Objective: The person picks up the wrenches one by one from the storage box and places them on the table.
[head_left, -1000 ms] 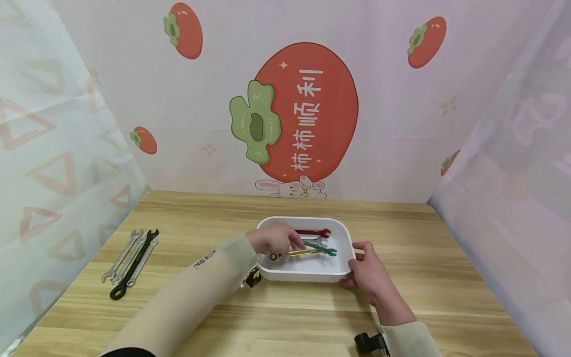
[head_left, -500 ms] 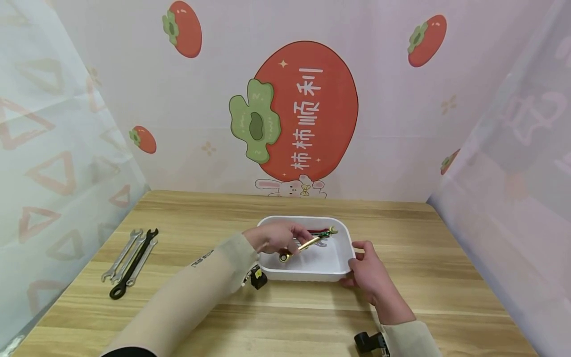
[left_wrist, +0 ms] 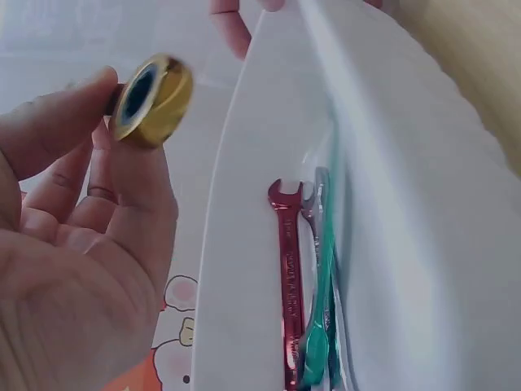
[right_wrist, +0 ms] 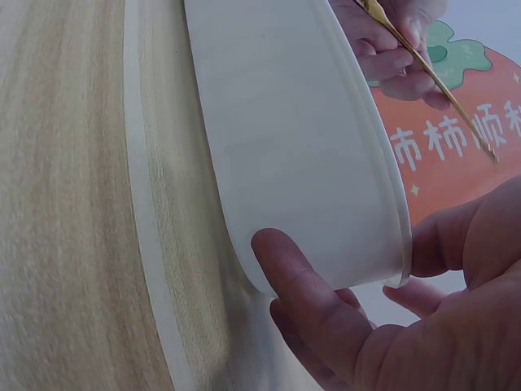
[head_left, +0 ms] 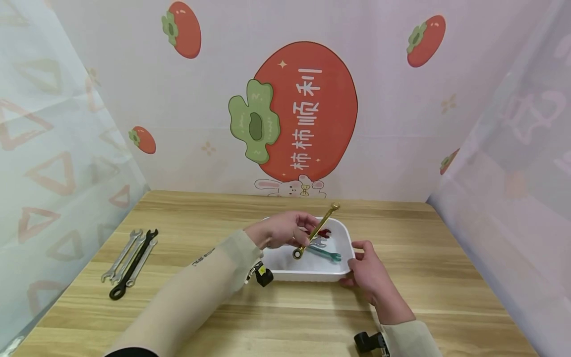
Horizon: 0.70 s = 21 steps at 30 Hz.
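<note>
Pinches gold ring-end wrench (head_left: 317, 228), tilted toward one o'clock, above white tray (head_left: 308, 275) with left hand (head_left: 284, 230).
Grips tray's four-o'clock end with right hand (head_left: 368, 271), presumably to steady it.

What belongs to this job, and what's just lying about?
Job: gold metal wrench in left hand; white plastic tray, gripped by right hand; red metal wrench, green metal wrench, silver metal wrench inside.

Seemingly lying about: black metal wrench, three silver metal wrenches, on wood-grain table.
</note>
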Available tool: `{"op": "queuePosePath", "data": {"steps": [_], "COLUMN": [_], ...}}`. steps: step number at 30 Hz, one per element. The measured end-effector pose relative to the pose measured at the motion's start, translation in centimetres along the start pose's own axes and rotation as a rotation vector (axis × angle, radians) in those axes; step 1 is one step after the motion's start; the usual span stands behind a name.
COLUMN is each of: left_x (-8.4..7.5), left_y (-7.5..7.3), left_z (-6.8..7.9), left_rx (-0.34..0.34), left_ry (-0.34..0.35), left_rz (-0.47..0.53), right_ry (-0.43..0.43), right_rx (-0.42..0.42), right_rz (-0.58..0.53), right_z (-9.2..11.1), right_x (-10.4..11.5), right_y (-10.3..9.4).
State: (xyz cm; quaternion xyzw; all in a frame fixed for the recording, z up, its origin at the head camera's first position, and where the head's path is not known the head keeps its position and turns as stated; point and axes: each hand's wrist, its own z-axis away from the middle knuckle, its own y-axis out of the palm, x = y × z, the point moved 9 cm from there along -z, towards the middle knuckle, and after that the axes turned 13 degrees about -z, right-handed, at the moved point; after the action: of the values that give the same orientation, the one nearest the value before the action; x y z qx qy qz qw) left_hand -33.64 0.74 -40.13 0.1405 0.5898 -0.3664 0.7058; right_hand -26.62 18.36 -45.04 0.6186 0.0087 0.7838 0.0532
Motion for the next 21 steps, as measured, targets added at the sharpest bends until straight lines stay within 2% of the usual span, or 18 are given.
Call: {"op": "queuePosePath", "data": {"steps": [6, 12, 17, 21], "left_x": [0.0, 0.6, 1.2, 1.8], "left_y": [-0.7, -2.4, -4.4, -6.5], "left_z": [0.3, 0.8, 2.4, 4.4], "left_rx": [-0.049, -0.159, -0.255, -0.295], "left_ry": [-0.020, -0.028, -0.027, -0.010], "left_rz": [0.032, 0.009, 0.004, 0.013], "right_ry": [0.011, 0.012, 0.015, 0.017], "right_rx": [-0.007, -0.010, -0.008, -0.007], "right_rz": [0.030, 0.029, 0.033, 0.041], "right_z": [0.2, 0.4, 0.3, 0.4], "right_x": [0.0, 0.2, 0.1, 0.1], "right_y": [-0.1, 0.0, 0.0, -0.1]}}
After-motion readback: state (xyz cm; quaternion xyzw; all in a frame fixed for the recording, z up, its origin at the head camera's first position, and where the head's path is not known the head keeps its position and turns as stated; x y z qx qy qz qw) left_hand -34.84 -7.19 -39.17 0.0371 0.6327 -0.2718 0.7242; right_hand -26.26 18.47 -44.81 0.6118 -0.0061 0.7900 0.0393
